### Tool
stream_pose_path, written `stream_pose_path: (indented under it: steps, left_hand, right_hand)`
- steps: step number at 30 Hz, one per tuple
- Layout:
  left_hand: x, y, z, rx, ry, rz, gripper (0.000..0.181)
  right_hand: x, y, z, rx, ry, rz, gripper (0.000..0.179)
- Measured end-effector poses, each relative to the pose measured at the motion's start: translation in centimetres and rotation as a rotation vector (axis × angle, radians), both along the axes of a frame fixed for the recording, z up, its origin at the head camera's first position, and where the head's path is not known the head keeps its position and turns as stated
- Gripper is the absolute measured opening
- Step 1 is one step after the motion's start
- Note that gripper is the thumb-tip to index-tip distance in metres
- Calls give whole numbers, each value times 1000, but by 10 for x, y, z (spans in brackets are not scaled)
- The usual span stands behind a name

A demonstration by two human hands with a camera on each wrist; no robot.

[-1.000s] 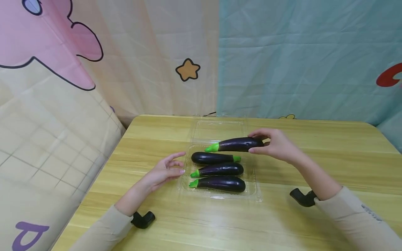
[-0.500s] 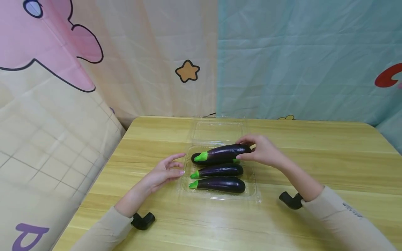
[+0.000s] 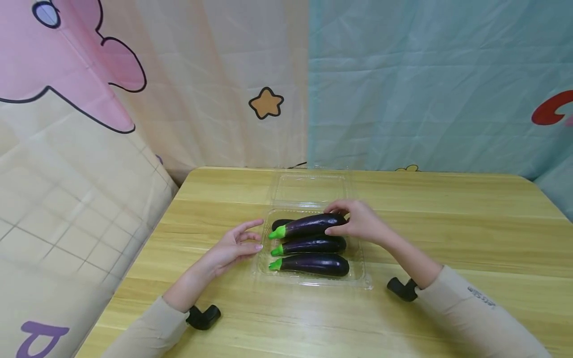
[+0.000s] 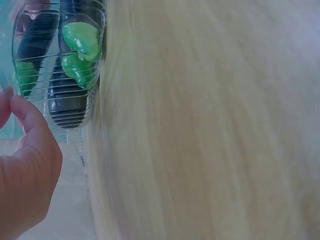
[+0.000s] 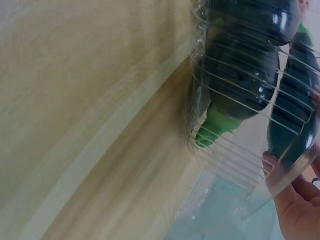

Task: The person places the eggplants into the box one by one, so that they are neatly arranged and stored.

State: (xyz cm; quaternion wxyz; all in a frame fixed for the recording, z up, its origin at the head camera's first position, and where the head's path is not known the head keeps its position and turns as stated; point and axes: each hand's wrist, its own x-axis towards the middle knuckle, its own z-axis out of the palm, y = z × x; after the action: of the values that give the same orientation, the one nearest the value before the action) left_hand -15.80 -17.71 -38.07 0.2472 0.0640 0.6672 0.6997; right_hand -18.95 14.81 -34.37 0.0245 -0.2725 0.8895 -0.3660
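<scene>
In the head view my right hand (image 3: 360, 221) grips the dark purple eggplant (image 3: 311, 226) by its rounded right end, thumb in front and fingers behind. Its green stem points left. This eggplant lies over the rear eggplant (image 3: 281, 223), covering most of it. Nearer me are a middle eggplant (image 3: 318, 244) and a front eggplant (image 3: 315, 264), both side by side in the clear plastic container (image 3: 356, 278). My left hand (image 3: 233, 247) is at the container's left edge, thumb and index finger spread apart. Whether it touches the rim I cannot tell.
The container's clear lid (image 3: 311, 188) lies folded back behind it on the wooden table (image 3: 447, 223). Black angled pieces sit at both cuffs, one at the left cuff (image 3: 203, 317) and one at the right cuff (image 3: 403, 289). A printed curtain (image 3: 380, 99) hangs beyond the table's far edge.
My right hand has moved left and toward me, lowering the gripped eggplant from behind the rear one to on top of it. My left hand has stayed put.
</scene>
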Motion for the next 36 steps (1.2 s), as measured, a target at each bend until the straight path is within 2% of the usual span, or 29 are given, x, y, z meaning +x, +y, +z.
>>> stream_pose_path:
  steps: [20,36]
  left_hand:
    - [1,-1,-2,-5,7,-14,70]
    - [0,1,1,-12,-5,1,70]
  right_hand:
    - [3,-9,-10,-4,-22,-1,40]
    - [-4,0,-2,-39,-80,14,42]
